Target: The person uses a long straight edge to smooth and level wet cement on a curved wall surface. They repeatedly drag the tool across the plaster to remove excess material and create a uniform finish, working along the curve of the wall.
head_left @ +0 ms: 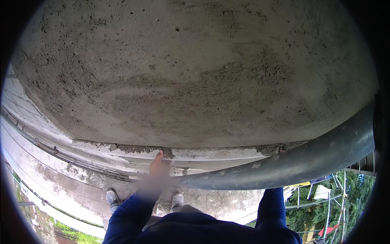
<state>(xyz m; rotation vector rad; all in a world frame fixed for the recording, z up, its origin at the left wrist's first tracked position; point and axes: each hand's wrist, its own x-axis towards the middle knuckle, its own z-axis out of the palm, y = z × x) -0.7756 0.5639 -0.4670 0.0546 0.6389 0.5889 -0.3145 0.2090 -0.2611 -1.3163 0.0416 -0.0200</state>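
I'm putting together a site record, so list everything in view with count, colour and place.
Plastered wall: one, grey, filling the upper picture.
Ledge: one, whitish, along the wall's lower edge.
Mortar clumps: several, dark grey, along the ledge.
Pole: one, grey, from centre to right edge.
Concrete walkway: one, grey, below the ledge.
Scaffold tubes: several, pale, lower right.
Sheet: one, white, among the tubes.
Foliage: uncounted, green, lower right and left.
Shoes: two, greyish, on the walkway.
Long-sleeved top: one, dark blue, bottom centre.
Left hand: one, bare, partly blurred, at the ledge.
Right hand: one, bare, mostly hidden behind the pole.
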